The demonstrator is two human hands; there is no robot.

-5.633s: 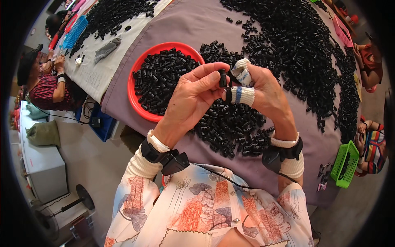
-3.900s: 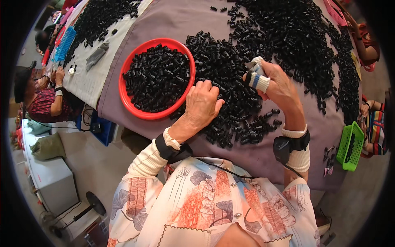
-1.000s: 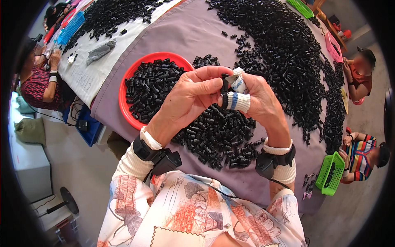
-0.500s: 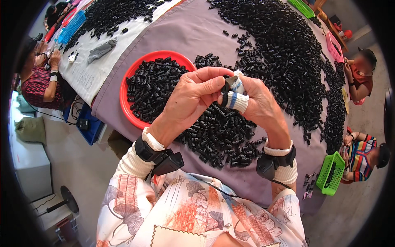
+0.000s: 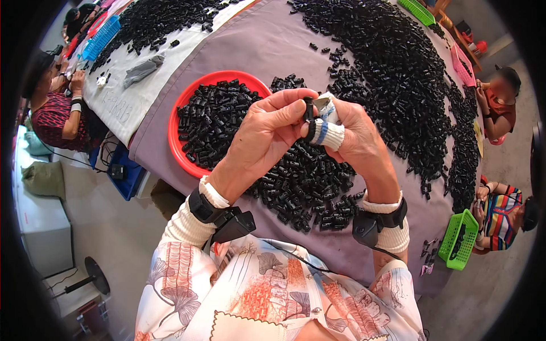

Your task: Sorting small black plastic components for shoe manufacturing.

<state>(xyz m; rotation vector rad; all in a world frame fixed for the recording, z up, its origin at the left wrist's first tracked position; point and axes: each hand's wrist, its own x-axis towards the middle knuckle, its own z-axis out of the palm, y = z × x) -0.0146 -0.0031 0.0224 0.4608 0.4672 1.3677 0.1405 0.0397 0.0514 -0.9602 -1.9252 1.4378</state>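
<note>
My left hand pinches a small black plastic part between thumb and fingertips, above the pile. Close against it is my right hand, its fingers curled, with white knit covers striped blue on thumb and finger. A small flat grey piece, resembling a blade, shows at the right fingertips; the fingers hide most of it. Under the left wrist stands a red round basin full of similar black parts. More black parts lie heaped on the cloth beneath both hands.
A large spread of black parts covers the far right of the mauve tablecloth. A green basket stands at the right edge, a pink basket farther up. Other people sit left and right. A grey cloth lies on the neighbouring white table.
The black part in my left fingertips now stands more upright and shows more plainly. The grey blade-like piece, which lay across it, has drawn back toward my right fingers.
</note>
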